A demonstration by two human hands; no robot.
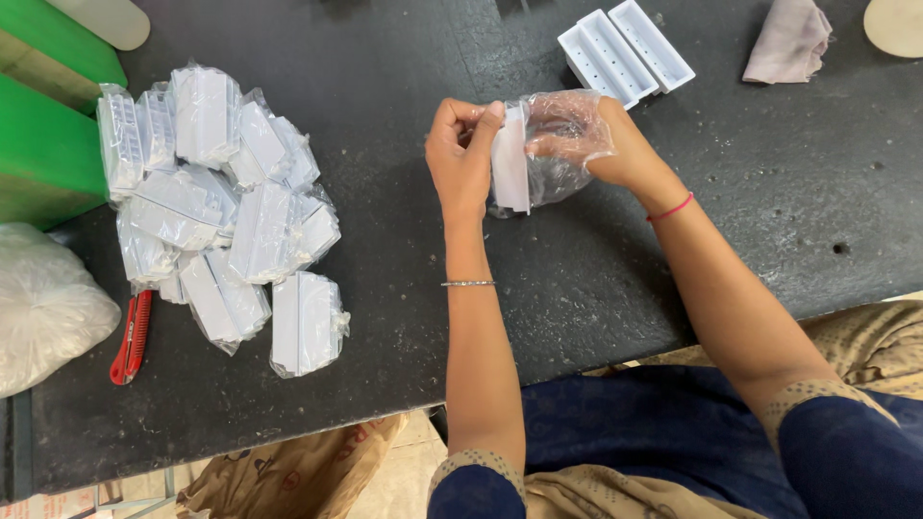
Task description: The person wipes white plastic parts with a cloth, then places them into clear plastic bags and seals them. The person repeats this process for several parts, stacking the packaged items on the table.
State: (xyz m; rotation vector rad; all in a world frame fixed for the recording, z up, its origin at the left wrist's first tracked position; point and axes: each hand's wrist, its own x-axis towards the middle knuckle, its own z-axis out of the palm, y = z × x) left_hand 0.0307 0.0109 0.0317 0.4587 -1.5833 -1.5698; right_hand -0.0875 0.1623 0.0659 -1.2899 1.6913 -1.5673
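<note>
A white plastic piece is held upright above the dark desk, halfway inside a clear plastic bag. The left hand is closed on the piece's near edge, fingers curled around its top and thumb side. The right hand is inside the clear bag, fingers bent and spread against the film, gripping the bag around the piece from the far side. Just beyond the hands lie two white rectangular trays side by side, touching, open sides up. A crumpled pinkish cloth lies to their right. Well to the left, a heap of bagged white pieces covers the desk, with a red utility knife beside it and a bulging white sack at the edge.
</note>
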